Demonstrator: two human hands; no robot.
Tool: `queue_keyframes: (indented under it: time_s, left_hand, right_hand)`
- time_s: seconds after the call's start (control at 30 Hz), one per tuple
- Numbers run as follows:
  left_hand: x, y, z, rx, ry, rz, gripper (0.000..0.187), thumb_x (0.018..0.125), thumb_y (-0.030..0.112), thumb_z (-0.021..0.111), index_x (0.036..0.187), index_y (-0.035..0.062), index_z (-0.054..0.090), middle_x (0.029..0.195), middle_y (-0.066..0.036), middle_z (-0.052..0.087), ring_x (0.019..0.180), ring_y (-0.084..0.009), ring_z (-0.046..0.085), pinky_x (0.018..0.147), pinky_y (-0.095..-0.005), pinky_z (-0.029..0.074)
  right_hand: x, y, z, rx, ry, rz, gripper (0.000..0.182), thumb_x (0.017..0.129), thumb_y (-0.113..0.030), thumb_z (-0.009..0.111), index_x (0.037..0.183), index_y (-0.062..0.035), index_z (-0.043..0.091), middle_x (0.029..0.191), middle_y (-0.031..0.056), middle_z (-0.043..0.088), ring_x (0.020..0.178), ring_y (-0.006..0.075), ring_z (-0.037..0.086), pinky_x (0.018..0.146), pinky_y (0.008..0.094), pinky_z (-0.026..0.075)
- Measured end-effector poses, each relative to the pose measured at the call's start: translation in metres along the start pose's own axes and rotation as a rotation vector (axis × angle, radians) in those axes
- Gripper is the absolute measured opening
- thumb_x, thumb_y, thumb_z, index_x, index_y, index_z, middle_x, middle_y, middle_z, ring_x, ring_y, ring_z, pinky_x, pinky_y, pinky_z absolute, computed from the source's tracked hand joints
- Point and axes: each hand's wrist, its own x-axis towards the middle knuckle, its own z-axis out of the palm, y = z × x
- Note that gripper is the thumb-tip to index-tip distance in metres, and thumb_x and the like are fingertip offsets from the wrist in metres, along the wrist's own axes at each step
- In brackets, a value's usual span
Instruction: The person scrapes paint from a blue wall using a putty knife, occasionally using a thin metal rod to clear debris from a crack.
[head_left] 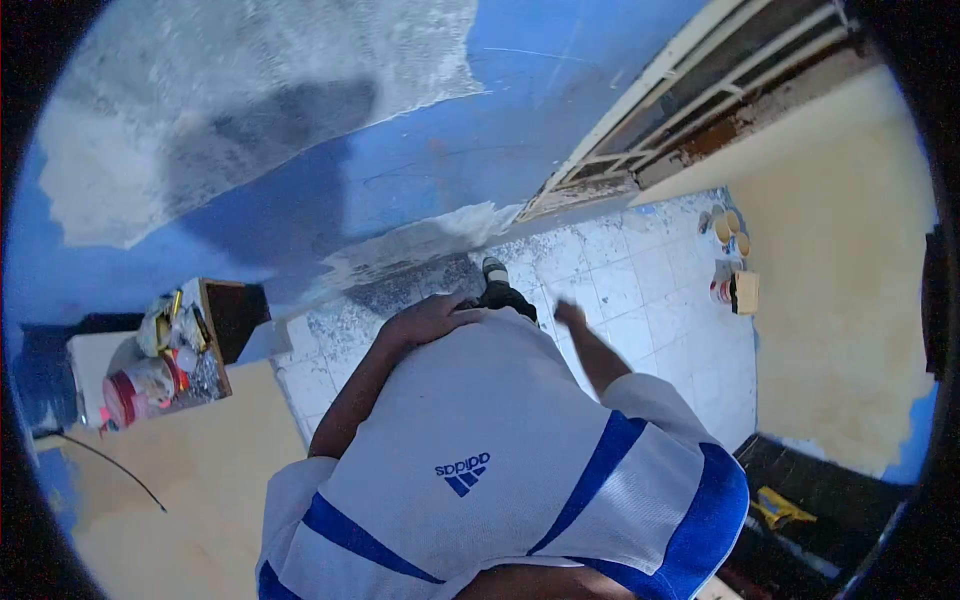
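My left hand (430, 319) lies against the lower front of my white shirt (480, 400), near the waist. Its fingers look stretched out along the cloth, and I see nothing held in it. Out to the right side, my right hand (570, 313) hangs above the tiled floor (650, 290) with its fingers curled in. Nothing sticks out of it. One shoe (494, 270) shows on the floor beyond the shirt's hem, close to the wall.
A blue wall (430, 150) with a bare grey patch (270, 60) rises ahead. A barred window (700, 90) is at upper right. Several pots (730, 230) stand by the cream wall (830, 280). At left, a wooden box shelf (215, 330) holds jars. A yellow object (780, 508) lies lower right.
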Motion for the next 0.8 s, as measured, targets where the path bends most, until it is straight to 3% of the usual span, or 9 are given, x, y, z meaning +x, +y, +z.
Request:
queue_keyframes:
  time_s: [0.03, 0.1, 0.23, 0.3, 0.43, 0.63, 0.67, 0.73, 0.8]
  left_hand:
    - [-0.004, -0.001, -0.001, -0.001, 0.046, 0.011, 0.066, 0.091, 0.057, 0.049, 0.128, 0.0030, 0.051, 0.120, -0.022, 0.060, 0.109, -0.0351, 0.059, 0.095, -0.0426, 0.044]
    - [-0.013, -0.003, -0.003, 0.010, 0.136, 0.034, 0.067, 0.091, 0.057, 0.049, 0.128, 0.0013, 0.051, 0.119, -0.022, 0.061, 0.109, -0.0348, 0.059, 0.094, -0.0421, 0.045]
    - [-0.017, -0.024, 0.004, -0.071, 0.165, 0.030, 0.070, 0.091, 0.057, 0.050, 0.128, -0.0016, 0.049, 0.117, -0.022, 0.062, 0.108, -0.0347, 0.060, 0.094, -0.0422, 0.045]
    - [-0.015, -0.028, 0.008, -0.131, 0.160, 0.098, 0.070, 0.091, 0.057, 0.049, 0.129, -0.0020, 0.048, 0.116, -0.023, 0.062, 0.108, -0.0345, 0.060, 0.094, -0.0426, 0.045]
    - [-0.010, -0.007, 0.008, -0.017, 0.018, -0.012, 0.062, 0.092, 0.049, 0.052, 0.130, 0.0014, 0.049, 0.127, -0.021, 0.057, 0.119, -0.0331, 0.054, 0.100, -0.0411, 0.042]
    - [0.003, -0.008, 0.024, 0.050, -0.075, 0.170, 0.062, 0.095, 0.055, 0.044, 0.128, 0.0033, 0.052, 0.122, -0.021, 0.059, 0.113, -0.0349, 0.057, 0.098, -0.0423, 0.042]
    - [0.004, -0.007, 0.028, 0.036, -0.086, 0.196, 0.060, 0.095, 0.054, 0.043, 0.127, 0.0041, 0.053, 0.120, -0.021, 0.060, 0.111, -0.0353, 0.057, 0.097, -0.0418, 0.043]
    - [0.004, -0.010, 0.034, 0.046, -0.098, 0.220, 0.057, 0.096, 0.052, 0.042, 0.126, 0.0059, 0.055, 0.119, -0.021, 0.061, 0.109, -0.0358, 0.058, 0.096, -0.0417, 0.044]
    - [0.000, -0.014, 0.036, 0.093, -0.088, 0.219, 0.056, 0.097, 0.052, 0.040, 0.126, 0.0079, 0.057, 0.118, -0.020, 0.061, 0.109, -0.0358, 0.058, 0.096, -0.0424, 0.043]
  right_hand:
    - [-0.064, -0.011, -0.016, -0.014, -0.085, 0.064, 0.037, 0.086, -0.036, 0.053, 0.112, -0.0108, 0.062, 0.102, 0.0161, 0.067, 0.091, 0.0357, 0.065, 0.077, 0.0483, 0.053]
    - [-0.123, -0.001, 0.023, -0.084, -0.278, 0.132, 0.036, 0.087, -0.035, 0.052, 0.112, -0.0114, 0.062, 0.105, 0.0152, 0.066, 0.094, 0.0348, 0.065, 0.079, 0.0482, 0.052]
    - [-0.167, -0.019, 0.048, -0.111, -0.430, 0.156, 0.034, 0.088, -0.034, 0.051, 0.112, -0.0126, 0.064, 0.109, 0.0134, 0.066, 0.099, 0.0329, 0.063, 0.082, 0.0478, 0.051]
    - [-0.160, -0.027, 0.047, -0.113, -0.445, 0.142, 0.033, 0.089, -0.033, 0.051, 0.112, -0.0132, 0.064, 0.111, 0.0124, 0.065, 0.102, 0.0320, 0.062, 0.084, 0.0476, 0.050]
    - [-0.137, -0.039, 0.045, -0.131, -0.445, 0.117, 0.032, 0.090, -0.032, 0.050, 0.111, -0.0144, 0.066, 0.116, 0.0106, 0.064, 0.108, 0.0301, 0.061, 0.087, 0.0473, 0.049]
    - [-0.077, -0.060, 0.007, -0.226, -0.394, 0.001, 0.030, 0.092, -0.030, 0.049, 0.111, -0.0162, 0.068, 0.122, 0.0078, 0.063, 0.116, 0.0274, 0.059, 0.092, 0.0467, 0.048]
    - [-0.067, -0.077, -0.037, -0.199, -0.445, 0.026, 0.030, 0.088, -0.029, 0.053, 0.111, -0.0149, 0.068, 0.126, 0.0079, 0.062, 0.115, 0.0291, 0.059, 0.093, 0.0491, 0.047]
    - [0.003, -0.078, -0.045, -0.238, -0.686, 0.274, 0.029, 0.075, -0.033, 0.065, 0.098, -0.0173, 0.074, 0.113, 0.0108, 0.068, 0.105, 0.0294, 0.065, 0.085, 0.0448, 0.051]
    - [0.095, -0.013, 0.058, -0.358, -0.444, -0.454, 0.018, 0.072, -0.022, 0.066, 0.087, -0.0160, 0.074, 0.080, 0.0078, 0.071, 0.074, 0.0242, 0.068, 0.063, 0.0422, 0.052]
